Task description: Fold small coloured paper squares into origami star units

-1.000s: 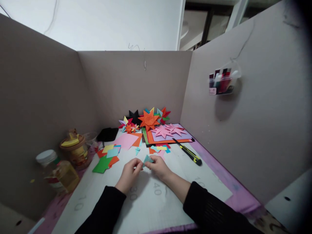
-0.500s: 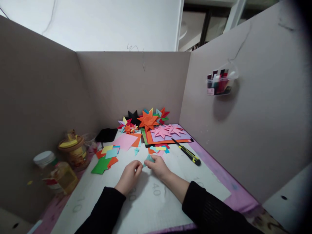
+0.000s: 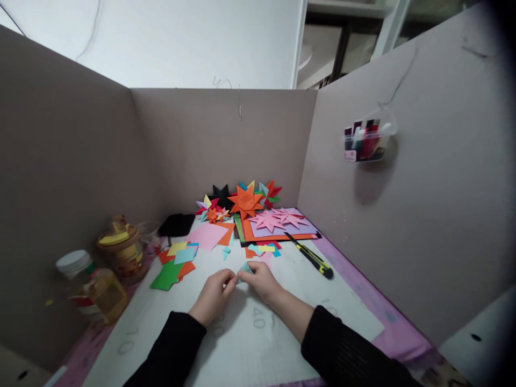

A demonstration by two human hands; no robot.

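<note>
Nearest to me, both black sleeves come in from the bottom edge and meet over the white cutting mat (image 3: 282,333), which carries faint printed numbers. My left hand (image 3: 213,293) and right hand (image 3: 262,280) sit close together, fingertips pinched from either side on a small folded teal paper piece (image 3: 244,268); it is held just above the mat, between the two hands. How tightly each hand presses I cannot tell, but both are closed on the paper.

Just beyond the hands, loose paper scraps (image 3: 264,249) in teal, yellow and red lie on the mat. To the left, a spread of coloured paper squares (image 3: 175,263) in green, orange, yellow and blue lies flat. A yellow and black utility knife (image 3: 312,257) rests at a slant to the right, apart from the hands. Far left, several jars (image 3: 102,271) stand against the cardboard wall.

Farther back, two pink paper stars (image 3: 278,219) lie on stacked purple and orange sheets, and behind them an orange star (image 3: 245,200) leans among other folded stars in the corner. On the right-hand wall hangs a clear holder of markers (image 3: 365,142).
</note>
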